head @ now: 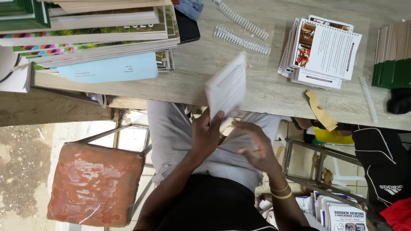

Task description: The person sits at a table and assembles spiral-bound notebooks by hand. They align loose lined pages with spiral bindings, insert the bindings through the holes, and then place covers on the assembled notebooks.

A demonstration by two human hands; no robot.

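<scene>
Counter [274,92] of pale wood grain runs across the top of the view and takes up most of it. Next biggest is the heavy pile of printed books [98,30] at the upper left, with a light blue sheet [113,68] poking out from under it. Down at the lower left sits a stool [96,184] with a worn orange-brown seat. On the counter's right side there's a stack of punched printed pages [323,53], and at the far right edge a row of tan and green covers [391,55]. Two metal binding coils [242,40] lie between the big pile and the page stack, well apart from both hands.

Left hand [207,132] is grasping a blurry white sheaf of pages [227,87] by its lower edge, thumb on top, holding it tilted up over the counter's near edge, right above the person's lap. Right hand [257,149] is just beside it, fingers loosely spread, gripping nothing as far as I can see, though it's blurred. Gold bangles [280,188] sit on that wrist.
</scene>
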